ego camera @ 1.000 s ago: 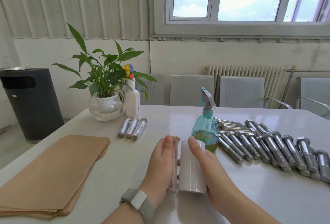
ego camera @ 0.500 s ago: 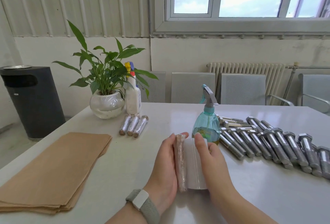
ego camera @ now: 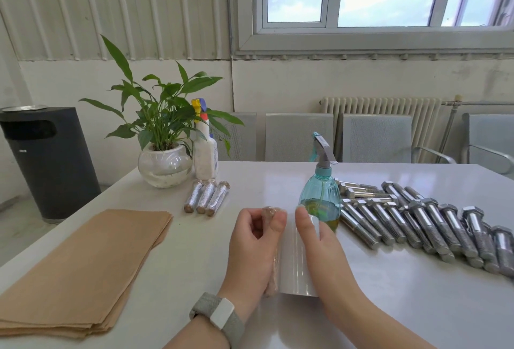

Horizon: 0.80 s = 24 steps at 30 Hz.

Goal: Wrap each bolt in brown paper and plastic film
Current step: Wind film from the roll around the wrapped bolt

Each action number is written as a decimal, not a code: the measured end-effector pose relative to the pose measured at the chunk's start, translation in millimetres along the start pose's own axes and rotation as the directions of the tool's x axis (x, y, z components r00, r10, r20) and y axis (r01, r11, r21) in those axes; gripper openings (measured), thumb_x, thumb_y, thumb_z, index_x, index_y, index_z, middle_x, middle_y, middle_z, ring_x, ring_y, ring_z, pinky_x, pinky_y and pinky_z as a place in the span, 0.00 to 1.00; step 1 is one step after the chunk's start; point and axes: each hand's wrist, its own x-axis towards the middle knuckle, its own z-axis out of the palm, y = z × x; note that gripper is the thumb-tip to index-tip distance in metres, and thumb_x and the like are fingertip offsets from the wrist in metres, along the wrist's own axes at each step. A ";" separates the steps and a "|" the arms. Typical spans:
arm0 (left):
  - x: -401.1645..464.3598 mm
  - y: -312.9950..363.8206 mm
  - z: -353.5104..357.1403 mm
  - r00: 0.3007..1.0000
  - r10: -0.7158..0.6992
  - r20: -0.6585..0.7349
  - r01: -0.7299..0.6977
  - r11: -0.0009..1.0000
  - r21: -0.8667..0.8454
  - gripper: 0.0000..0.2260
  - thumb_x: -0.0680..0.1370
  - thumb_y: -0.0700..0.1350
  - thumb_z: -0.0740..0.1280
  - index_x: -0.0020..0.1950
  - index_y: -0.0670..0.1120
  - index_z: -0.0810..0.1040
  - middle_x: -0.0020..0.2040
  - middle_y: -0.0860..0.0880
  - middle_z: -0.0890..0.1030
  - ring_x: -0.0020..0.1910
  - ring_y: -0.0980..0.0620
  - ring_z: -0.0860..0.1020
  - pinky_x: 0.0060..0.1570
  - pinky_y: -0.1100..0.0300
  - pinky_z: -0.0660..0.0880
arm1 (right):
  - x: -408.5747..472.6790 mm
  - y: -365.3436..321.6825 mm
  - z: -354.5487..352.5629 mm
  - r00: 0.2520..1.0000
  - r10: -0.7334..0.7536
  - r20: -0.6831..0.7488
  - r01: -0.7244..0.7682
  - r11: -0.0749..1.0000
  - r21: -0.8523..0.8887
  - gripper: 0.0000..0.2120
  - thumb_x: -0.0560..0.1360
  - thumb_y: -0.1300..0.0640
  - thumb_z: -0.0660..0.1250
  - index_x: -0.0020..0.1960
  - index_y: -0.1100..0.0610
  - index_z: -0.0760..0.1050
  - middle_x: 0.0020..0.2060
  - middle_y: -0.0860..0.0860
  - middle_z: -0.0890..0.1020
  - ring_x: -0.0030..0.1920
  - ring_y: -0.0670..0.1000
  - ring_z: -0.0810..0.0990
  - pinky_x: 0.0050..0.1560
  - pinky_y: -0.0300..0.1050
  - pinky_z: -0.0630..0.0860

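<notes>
My left hand (ego camera: 254, 248) grips a paper-wrapped bolt (ego camera: 271, 211) that lies lengthwise on the table, mostly hidden behind the palm, with film round it. A roll of plastic film (ego camera: 294, 262) lies right beside it, and my right hand (ego camera: 319, 248) rests over the roll with fingers curved along it. Three finished wrapped bolts (ego camera: 206, 197) lie near the plant. A stack of brown paper sheets (ego camera: 80, 268) is at the left. Several bare steel bolts (ego camera: 417, 220) lie in a row at the right.
A teal spray bottle (ego camera: 319, 195) stands just behind the film roll. A potted plant in a glass bowl (ego camera: 164, 165) and a white spray bottle (ego camera: 205, 151) stand at the back left. A black bin (ego camera: 47, 159) is on the floor, with grey chairs (ego camera: 299, 137) behind the table.
My left hand has curled tighter round the wrapped bolt and turned it against the roll. The right hand slid slightly along the roll. The camera tilted down a little.
</notes>
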 end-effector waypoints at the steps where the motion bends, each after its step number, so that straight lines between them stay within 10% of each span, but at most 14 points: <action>1: -2.0 1.5 1.9 1.000 -0.015 -0.002 0.015 0.998 -0.053 0.21 0.67 0.61 0.73 0.48 0.47 0.76 0.37 0.59 0.80 0.38 0.62 0.78 0.39 0.70 0.73 | -1.1 0.8 1.7 1.000 0.012 -0.014 -0.012 1.000 0.009 0.39 0.66 0.20 0.54 0.53 0.53 0.77 0.48 0.51 0.84 0.51 0.52 0.82 0.58 0.58 0.77; 9: -13.3 6.4 5.4 0.904 -0.280 0.322 0.388 0.856 -0.343 0.21 0.73 0.62 0.64 0.58 0.50 0.81 0.55 0.43 0.83 0.55 0.42 0.82 0.49 0.48 0.80 | -9.7 -1.4 4.2 0.988 -0.044 -0.151 0.031 0.996 -0.083 0.32 0.65 0.21 0.53 0.46 0.48 0.73 0.37 0.38 0.81 0.36 0.39 0.80 0.39 0.45 0.73; 18: -6.6 2.5 7.7 0.962 -0.188 0.199 0.236 0.937 -0.257 0.19 0.77 0.60 0.57 0.50 0.53 0.84 0.47 0.49 0.86 0.47 0.52 0.84 0.40 0.62 0.79 | -0.6 -1.0 -12.7 0.946 0.217 0.239 -0.265 0.946 0.189 0.30 0.65 0.28 0.67 0.59 0.46 0.78 0.52 0.47 0.86 0.52 0.49 0.85 0.55 0.51 0.79; 24: 4.3 -2.7 0.8 0.978 -0.178 0.112 0.192 0.972 -0.134 0.24 0.73 0.66 0.57 0.47 0.48 0.81 0.37 0.50 0.82 0.37 0.50 0.80 0.41 0.51 0.79 | 0.3 -2.8 -7.0 0.990 0.130 0.055 -0.135 0.985 0.104 0.34 0.60 0.28 0.68 0.58 0.48 0.73 0.46 0.46 0.85 0.43 0.43 0.85 0.41 0.41 0.80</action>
